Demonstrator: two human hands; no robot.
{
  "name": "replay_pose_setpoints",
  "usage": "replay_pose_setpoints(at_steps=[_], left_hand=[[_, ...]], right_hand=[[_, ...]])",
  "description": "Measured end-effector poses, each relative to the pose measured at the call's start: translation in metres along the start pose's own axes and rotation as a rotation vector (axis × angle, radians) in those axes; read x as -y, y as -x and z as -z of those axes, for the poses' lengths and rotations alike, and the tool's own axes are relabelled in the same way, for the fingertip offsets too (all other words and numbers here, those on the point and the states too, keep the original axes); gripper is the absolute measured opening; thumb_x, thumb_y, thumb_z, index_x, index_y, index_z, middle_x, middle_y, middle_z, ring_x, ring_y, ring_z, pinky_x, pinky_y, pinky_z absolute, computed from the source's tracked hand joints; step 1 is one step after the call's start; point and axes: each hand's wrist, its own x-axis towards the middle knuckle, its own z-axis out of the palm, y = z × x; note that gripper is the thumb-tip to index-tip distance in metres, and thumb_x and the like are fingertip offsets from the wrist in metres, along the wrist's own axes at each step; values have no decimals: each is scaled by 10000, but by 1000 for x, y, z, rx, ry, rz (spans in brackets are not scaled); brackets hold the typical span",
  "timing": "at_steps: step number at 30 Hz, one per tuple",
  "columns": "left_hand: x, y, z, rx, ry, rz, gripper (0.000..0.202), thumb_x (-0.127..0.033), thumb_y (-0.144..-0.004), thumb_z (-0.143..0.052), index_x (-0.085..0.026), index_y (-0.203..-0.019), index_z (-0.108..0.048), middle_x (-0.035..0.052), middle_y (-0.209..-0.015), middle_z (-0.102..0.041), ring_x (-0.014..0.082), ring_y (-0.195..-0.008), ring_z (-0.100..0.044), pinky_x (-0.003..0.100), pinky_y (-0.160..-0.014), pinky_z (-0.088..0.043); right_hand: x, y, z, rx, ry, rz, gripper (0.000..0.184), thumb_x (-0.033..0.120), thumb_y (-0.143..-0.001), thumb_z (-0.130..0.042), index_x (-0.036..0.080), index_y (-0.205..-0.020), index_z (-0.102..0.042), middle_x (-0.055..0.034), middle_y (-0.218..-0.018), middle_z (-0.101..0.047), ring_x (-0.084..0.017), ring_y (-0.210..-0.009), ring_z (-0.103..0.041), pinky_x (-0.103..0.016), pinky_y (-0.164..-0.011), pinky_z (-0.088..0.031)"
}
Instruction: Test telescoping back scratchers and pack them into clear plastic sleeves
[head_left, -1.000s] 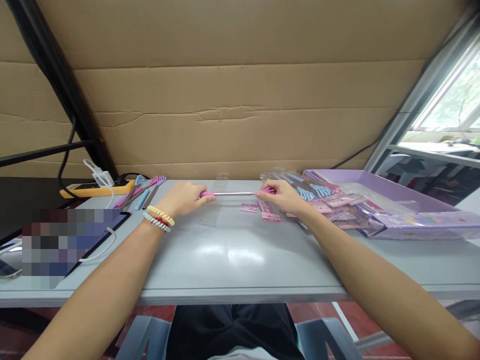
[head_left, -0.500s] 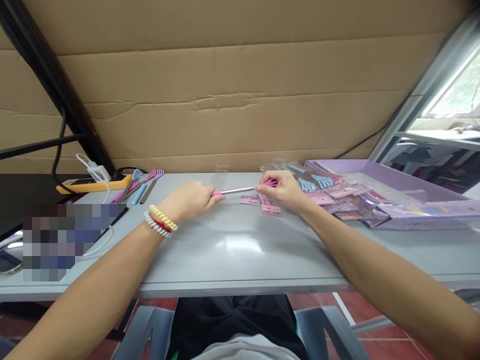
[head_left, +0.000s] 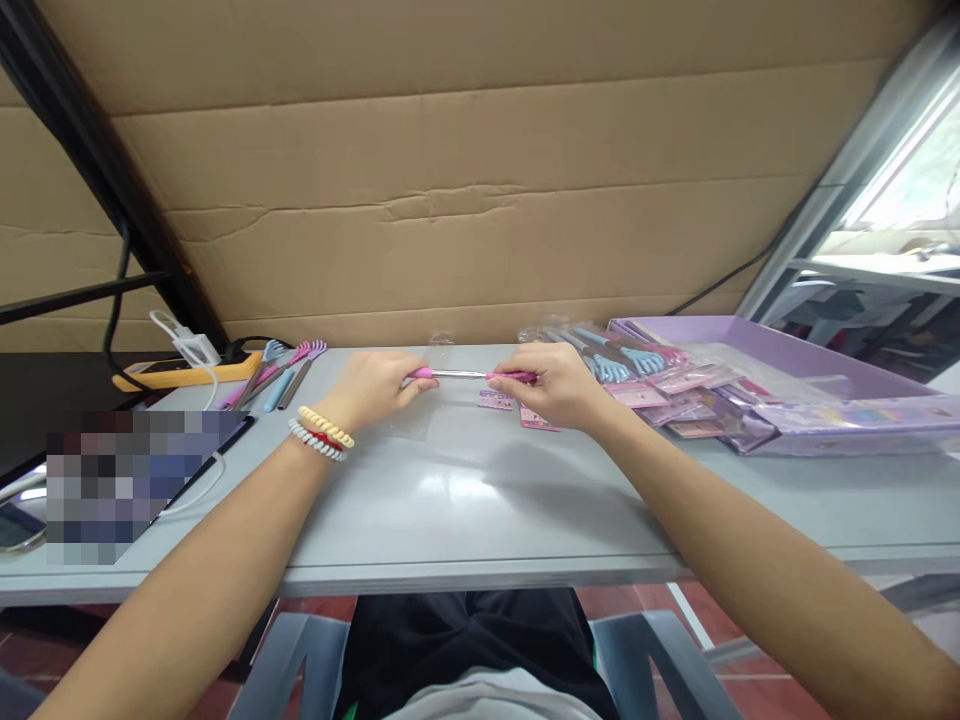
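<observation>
Both pink parts of a pink-and-silver rod (head_left: 459, 374) are pinched: my left grip (head_left: 381, 388) is clamped on one, my right grip (head_left: 555, 385) on the other. The rod spans level over the worktop (head_left: 420, 530), near the middle of its far edge. Small pink cards (head_left: 495, 399) lie beside my right grip. Toward the right edge sits a purple box (head_left: 795, 355); near the far left corner, claw-ended sticks (head_left: 278, 390).

The grey table (head_left: 465, 525) bears claw-ended sticks (head_left: 298, 381), pink cards (head_left: 537, 419) — and a lilac box (head_left: 855, 440).
</observation>
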Motion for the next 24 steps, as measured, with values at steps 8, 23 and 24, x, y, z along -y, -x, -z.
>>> replay_pose_setpoints(at_steps=[8, 23, 24], left_hand=[[12, -2, -3, -65, -64, 7, 417, -541, -837, -431, -225, -743, -686, 75, -700, -668, 198, -712, -563, 311, -669, -343], [-3, 2, 8, 219, -187, 26, 633, -616, -855, -235, -165, -709, -654, 110, -557, -583, 247, -545, -555, 311, -539, -282], [-5, 2, 10, 228, -198, 26, 645, -617, -856, -227, -160, -714, -659, 114, -558, -583, 252, -549, -559, 313, -544, -292]], right_hand=[[-6, 0, 0, 459, -202, -329, 325, 418, -799, -556, 105, -832, -638, -14, -619, -527, -82, -491, -433, -180, -447, -310], [-13, 1, -5, 188, -210, -379, 329, 409, -757, -518, 98, -736, -621, -11, -529, -477, -71, -418, -386, -182, -411, -285], [-11, 1, -6, 173, -200, -378, 326, 402, -751, -515, 96, -734, -625, -9, -520, -468, -70, -418, -377, -184, -419, -281]])
